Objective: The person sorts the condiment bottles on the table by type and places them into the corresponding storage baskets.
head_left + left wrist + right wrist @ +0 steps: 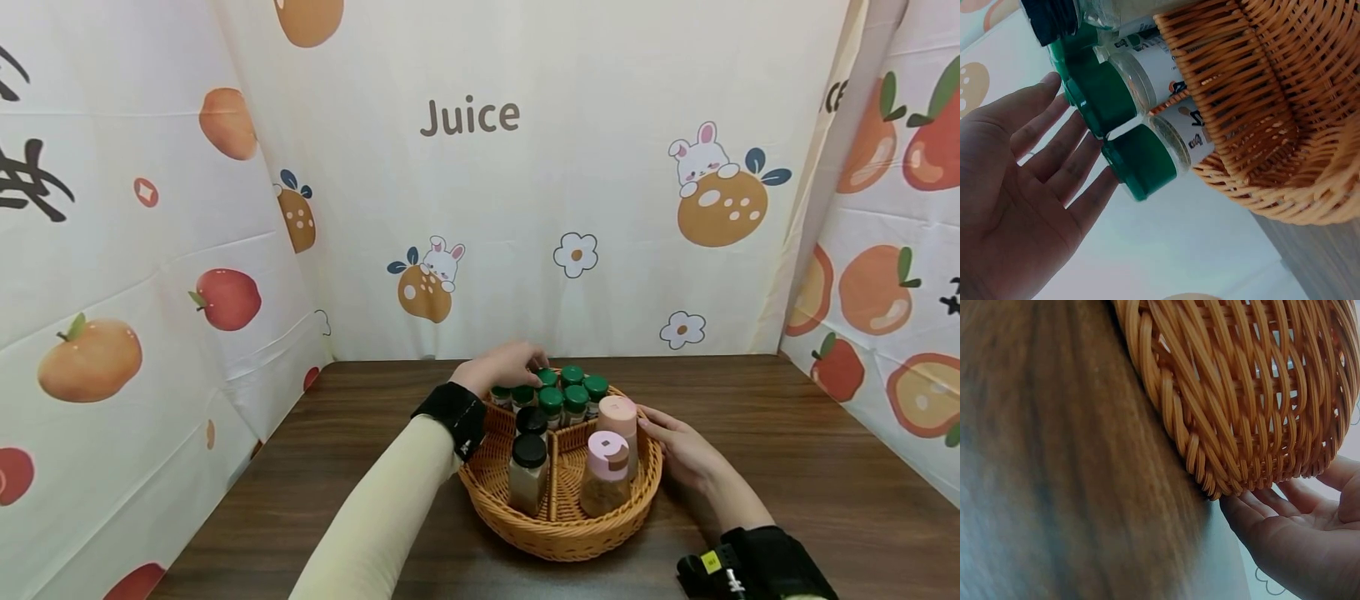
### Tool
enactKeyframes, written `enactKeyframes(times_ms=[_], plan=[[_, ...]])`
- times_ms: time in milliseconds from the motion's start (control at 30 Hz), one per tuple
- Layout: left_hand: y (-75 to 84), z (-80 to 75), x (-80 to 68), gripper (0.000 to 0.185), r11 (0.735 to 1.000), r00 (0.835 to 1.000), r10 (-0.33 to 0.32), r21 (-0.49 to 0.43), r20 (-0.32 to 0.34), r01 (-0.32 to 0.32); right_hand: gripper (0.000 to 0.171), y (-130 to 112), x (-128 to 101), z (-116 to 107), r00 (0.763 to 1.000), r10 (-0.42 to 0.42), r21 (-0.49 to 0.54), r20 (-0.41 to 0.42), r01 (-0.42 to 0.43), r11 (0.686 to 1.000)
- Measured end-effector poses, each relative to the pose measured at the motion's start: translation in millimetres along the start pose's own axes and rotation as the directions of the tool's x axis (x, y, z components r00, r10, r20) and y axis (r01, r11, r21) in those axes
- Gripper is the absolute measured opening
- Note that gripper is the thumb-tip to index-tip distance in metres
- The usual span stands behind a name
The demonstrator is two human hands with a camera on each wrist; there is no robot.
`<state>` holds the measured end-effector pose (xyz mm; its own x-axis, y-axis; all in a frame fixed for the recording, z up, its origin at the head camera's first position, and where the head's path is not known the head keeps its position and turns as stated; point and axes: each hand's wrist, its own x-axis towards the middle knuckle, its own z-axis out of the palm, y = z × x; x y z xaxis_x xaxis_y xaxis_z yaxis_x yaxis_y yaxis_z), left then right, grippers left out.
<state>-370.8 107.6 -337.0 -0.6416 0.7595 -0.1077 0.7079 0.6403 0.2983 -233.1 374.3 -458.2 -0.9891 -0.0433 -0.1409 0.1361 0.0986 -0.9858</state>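
A round wicker basket [517, 529] with dividers holds several seasoning jars. My left hand [504, 367] reaches over its far left part, where jars with green caps [551, 400] stand close together. In the left wrist view the left hand's extended fingers [1088, 187] lie right at the green caps, palm facing the camera. Against the basket's right outer wall rests my right hand [686, 454], its fingers [1285, 500] fairly straight along the wicker in the right wrist view. Two shaker jars with black caps [529, 450] fill the left compartment; two pink-capped jars [607, 454] stand in the right one.
The basket sits on a dark wood-grain table [337, 492]. Behind the table hangs a cream cloth [510, 183] printed with fruit, rabbits and the word Juice. More printed cloth [172, 242] closes off the left side, and another sheet [877, 225] the right.
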Motion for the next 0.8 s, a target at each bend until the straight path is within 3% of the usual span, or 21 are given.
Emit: enactKeyframes(times_ms=[200,433,533,800], plan=[[-7.8,-0.6,-2.7,0.034,0.999,1.0,0.011,-0.041,0.013,-0.01,0.071,0,3,-2,1.0,0.018,-0.007,-0.004,-0.018,1.0],[-11.1,1.0,-7.8,0.036,0.999,1.0,0.006,0.032,0.003,-0.006,0.073,1,8,-5,1.0,0.015,-0.004,0.005,-0.015,1.0],[-12.1,1.8,-10.5,0.037,1.0,1.0,0.015,0.022,-0.002,-0.015,0.073,4,9,-7,1.0,0.027,-0.013,-0.004,-0.027,1.0],[-19.0,8.1,-19.7,0.037,0.998,0.996,-0.005,-0.07,-0.085,-0.001,0.073,14,6,-17,0.998,0.041,-0.034,-0.044,-0.043,0.998]])
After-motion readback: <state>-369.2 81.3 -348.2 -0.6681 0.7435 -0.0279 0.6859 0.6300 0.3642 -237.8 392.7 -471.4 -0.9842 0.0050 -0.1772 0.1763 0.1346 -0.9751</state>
